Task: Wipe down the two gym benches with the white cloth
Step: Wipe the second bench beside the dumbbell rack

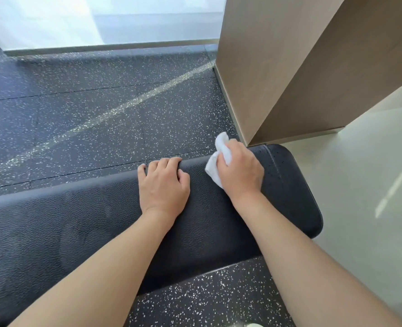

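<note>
Beside a tan pillar (277, 67) on speckled floor (77, 114), black textured tabletop (77, 227), left hand (163, 182) flat, grip open, right hand (240, 171) grip closed on crumpled white cloth (219, 161).

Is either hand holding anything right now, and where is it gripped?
The right hand grips the bunched white cloth around its middle. The left hand holds nothing, resting on the bench.

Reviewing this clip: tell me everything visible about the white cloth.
The white cloth is a small, soft rag, plain white, crumpled rather than folded. The right hand grips it, fingers closed over its middle, so only two parts show: a bunched tuft sticking up past the fingers and a flatter corner pressed onto the black textured pad of the gym bench, near the bench's far edge and its rounded end. No stains or markings are visible on it.
</note>
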### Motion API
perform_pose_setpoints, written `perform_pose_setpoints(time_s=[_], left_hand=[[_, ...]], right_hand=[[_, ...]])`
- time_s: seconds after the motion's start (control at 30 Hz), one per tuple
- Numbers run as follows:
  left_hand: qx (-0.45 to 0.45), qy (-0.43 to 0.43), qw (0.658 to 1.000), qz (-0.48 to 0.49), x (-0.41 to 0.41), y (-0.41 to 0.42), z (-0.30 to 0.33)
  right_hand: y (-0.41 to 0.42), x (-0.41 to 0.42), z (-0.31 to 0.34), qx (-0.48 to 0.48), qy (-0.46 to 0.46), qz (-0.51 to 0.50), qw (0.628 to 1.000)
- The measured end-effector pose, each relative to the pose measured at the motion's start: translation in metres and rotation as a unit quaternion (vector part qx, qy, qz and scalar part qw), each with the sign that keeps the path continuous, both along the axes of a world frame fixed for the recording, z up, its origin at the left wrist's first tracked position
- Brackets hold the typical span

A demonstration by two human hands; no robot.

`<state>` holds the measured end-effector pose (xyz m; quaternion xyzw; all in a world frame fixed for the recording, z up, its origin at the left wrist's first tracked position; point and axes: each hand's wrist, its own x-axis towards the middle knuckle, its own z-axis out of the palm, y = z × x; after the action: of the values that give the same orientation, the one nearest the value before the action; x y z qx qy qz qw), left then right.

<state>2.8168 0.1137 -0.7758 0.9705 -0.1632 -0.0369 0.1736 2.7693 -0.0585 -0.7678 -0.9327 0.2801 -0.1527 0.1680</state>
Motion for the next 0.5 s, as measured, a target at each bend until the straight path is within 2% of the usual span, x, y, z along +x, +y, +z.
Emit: perform_pose_setpoints(time_s=[0.13, 0.23, 0.4, 0.43, 0.5], left_hand=[[0.002, -0.001, 1.0, 0.0, -0.001, 0.001, -0.001], [0.005, 0.001, 1.0, -0.004, 0.0, 0.002, 0.002], [0.014, -0.002, 1.0, -0.004, -0.002, 0.0, 0.002], [0.014, -0.002, 1.0, -0.003, -0.002, 0.0, 0.003], [0.014, -0.001, 1.0, -0.002, -0.002, 0.0, 0.003]], right_hand=[[0.014, -0.025, -0.001, -0.014, -0.026, 0.036, 0.999], [0.027, -0.075, -0.006, -0.042, -0.039, 0.128, 0.99], [-0.025, -0.1, -0.007, -0.113, -0.029, 0.364, 0.924], [-0.039, -0.094, -0.006, -0.123, -0.023, 0.366, 0.922], [-0.057, -0.075, -0.004, -0.109, -0.019, 0.283, 0.953]])
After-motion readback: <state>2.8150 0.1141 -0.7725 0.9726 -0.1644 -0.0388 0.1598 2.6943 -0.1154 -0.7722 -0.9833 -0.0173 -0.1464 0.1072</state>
